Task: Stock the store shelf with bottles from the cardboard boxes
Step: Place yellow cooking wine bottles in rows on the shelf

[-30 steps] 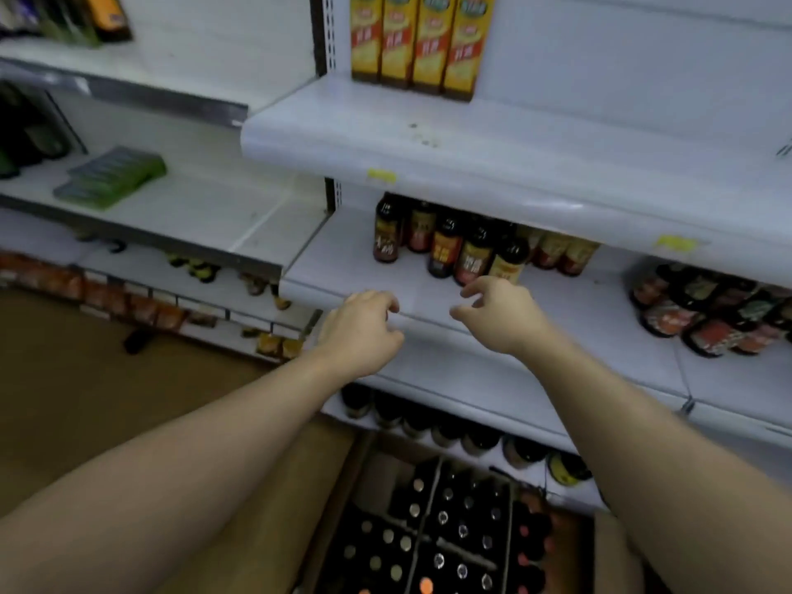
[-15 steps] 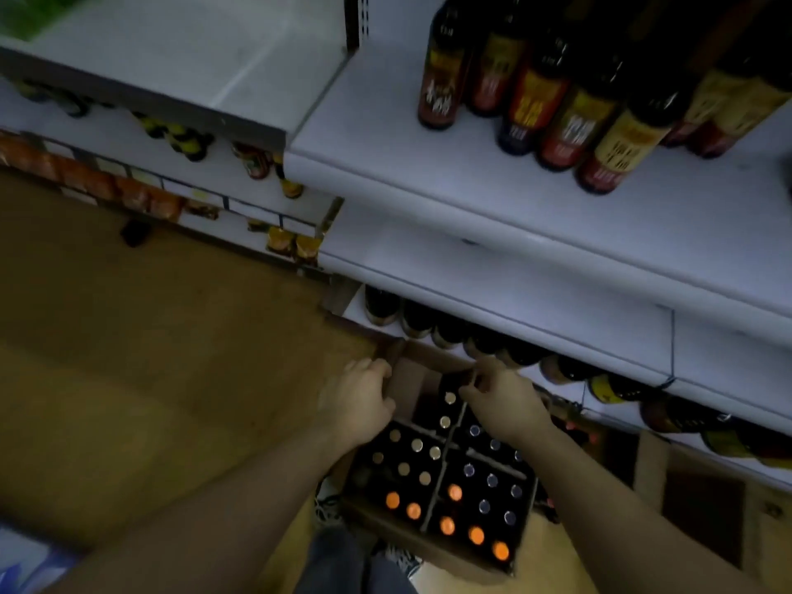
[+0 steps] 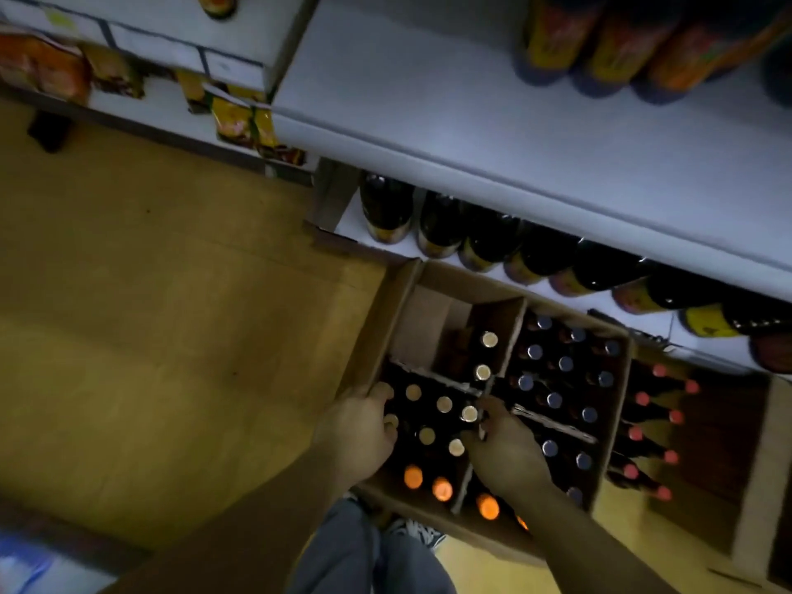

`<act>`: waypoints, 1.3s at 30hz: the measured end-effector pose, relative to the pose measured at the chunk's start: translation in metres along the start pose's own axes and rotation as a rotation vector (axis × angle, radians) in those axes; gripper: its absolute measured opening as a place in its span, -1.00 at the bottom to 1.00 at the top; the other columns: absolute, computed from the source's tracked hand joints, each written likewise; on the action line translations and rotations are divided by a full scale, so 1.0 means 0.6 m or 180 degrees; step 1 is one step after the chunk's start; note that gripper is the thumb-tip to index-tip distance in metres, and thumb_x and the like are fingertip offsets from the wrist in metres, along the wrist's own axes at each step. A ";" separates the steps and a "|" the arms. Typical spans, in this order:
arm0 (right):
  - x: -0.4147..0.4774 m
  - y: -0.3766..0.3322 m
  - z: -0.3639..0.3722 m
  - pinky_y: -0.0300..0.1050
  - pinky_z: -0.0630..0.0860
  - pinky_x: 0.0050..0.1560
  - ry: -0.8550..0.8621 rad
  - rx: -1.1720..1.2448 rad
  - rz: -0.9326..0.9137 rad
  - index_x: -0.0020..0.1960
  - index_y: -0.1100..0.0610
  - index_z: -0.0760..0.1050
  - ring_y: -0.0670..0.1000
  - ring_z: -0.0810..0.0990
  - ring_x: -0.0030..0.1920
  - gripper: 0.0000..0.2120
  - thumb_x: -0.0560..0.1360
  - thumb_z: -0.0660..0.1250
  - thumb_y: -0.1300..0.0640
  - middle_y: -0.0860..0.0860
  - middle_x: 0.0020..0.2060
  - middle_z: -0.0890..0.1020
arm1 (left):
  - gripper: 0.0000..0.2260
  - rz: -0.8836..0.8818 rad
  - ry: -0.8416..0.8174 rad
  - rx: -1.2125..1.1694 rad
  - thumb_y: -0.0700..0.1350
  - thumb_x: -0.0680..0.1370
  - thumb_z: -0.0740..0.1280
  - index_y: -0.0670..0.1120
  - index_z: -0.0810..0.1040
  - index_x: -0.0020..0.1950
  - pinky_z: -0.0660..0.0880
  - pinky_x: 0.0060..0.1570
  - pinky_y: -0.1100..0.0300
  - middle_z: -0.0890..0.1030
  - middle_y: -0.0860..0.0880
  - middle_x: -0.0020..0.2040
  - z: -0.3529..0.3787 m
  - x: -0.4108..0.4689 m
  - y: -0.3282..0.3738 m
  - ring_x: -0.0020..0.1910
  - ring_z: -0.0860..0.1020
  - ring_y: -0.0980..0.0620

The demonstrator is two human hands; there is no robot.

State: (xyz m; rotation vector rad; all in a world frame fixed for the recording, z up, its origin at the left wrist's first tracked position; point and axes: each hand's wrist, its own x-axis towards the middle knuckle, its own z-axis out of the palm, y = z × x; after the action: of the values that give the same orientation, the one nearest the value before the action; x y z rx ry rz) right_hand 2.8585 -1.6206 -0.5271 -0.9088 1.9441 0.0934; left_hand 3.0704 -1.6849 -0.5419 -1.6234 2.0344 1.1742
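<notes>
An open cardboard box (image 3: 396, 319) with dividers stands on the floor below the white shelf (image 3: 493, 135). It holds dark bottles: gold-capped ones (image 3: 444, 405) at the left, silver-capped ones (image 3: 565, 364) at the right, orange-capped ones (image 3: 413, 476) nearest me. My left hand (image 3: 358, 437) is at the box's left edge, fingers curled round the neck of a gold-capped bottle. My right hand (image 3: 503, 454) reaches in at the centre divider, fingers and thumb curled round another bottle's neck. The far-left compartment holds only two bottles (image 3: 488, 339).
A row of dark bottles (image 3: 484, 244) lines the bottom shelf behind the box. A second box of red-capped bottles (image 3: 660, 422) sits to the right. Labelled bottles (image 3: 617, 40) stand on the shelf above. My legs and a shoe (image 3: 411, 533) are below; brown floor (image 3: 150, 336) lies to the left.
My view dropped from the middle shelf to the floor box. Both hands came down from the shelf edge into the box and closed on bottle necks.
</notes>
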 end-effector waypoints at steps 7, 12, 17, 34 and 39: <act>0.159 0.059 0.042 0.08 0.61 0.03 0.0304 0.0074 0.0119 0.45 -0.06 0.34 0.17 0.64 0.06 -0.51 0.56 0.35 -0.01 0.07 0.12 0.64 | -0.62 0.0230 0.0098 0.0101 0.00 0.59 0.35 0.07 0.45 0.41 0.53 0.22 0.05 0.50 0.05 0.29 0.114 0.130 -0.015 0.29 0.49 0.00; 0.272 0.082 0.025 -0.15 0.41 -0.32 0.0633 -0.0103 0.0016 0.43 -0.06 0.32 0.00 0.56 -0.24 -0.60 0.63 0.30 -0.03 0.04 -0.04 0.61 | -0.59 0.0624 0.0156 0.0211 0.06 0.63 0.32 0.13 0.42 0.48 0.43 0.32 -0.02 0.47 0.05 0.39 0.175 0.211 0.023 0.40 0.39 -0.01; 0.370 0.095 0.002 -0.09 0.45 -0.21 0.0850 -0.0287 -0.0312 0.44 -0.08 0.39 0.17 0.61 -0.08 -0.60 0.61 0.27 -0.01 0.13 0.07 0.65 | -0.47 0.0856 0.0146 0.0287 0.09 0.64 0.32 0.21 0.27 0.60 0.41 0.32 -0.07 0.49 0.02 0.37 0.230 0.286 0.069 0.38 0.40 -0.05; 0.422 0.068 -0.008 0.02 0.52 -0.17 0.0633 -0.1231 -0.0575 0.22 0.14 0.45 0.22 0.60 -0.06 -0.73 0.61 0.33 0.01 0.18 0.01 0.59 | -0.74 0.1280 0.0520 0.0998 -0.01 0.62 0.35 -0.02 0.51 0.29 0.41 0.19 -0.02 0.65 -0.06 0.14 0.281 0.346 0.107 0.18 0.57 -0.09; 0.410 0.071 -0.007 -0.01 0.47 -0.19 0.0712 -0.1295 -0.0624 0.22 0.18 0.44 0.26 0.62 -0.01 -0.75 0.63 0.30 0.04 0.21 0.03 0.61 | -0.75 0.1222 0.0468 0.0759 -0.02 0.65 0.30 -0.03 0.42 0.31 0.46 0.09 0.01 0.64 -0.06 0.06 0.256 0.345 0.080 0.10 0.58 -0.09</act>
State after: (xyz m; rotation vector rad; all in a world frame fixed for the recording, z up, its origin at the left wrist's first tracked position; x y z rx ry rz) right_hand 2.7624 -1.7283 -0.7309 -1.4251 2.0669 0.2909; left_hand 2.9198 -1.7105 -0.7549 -1.2758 2.5506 0.8944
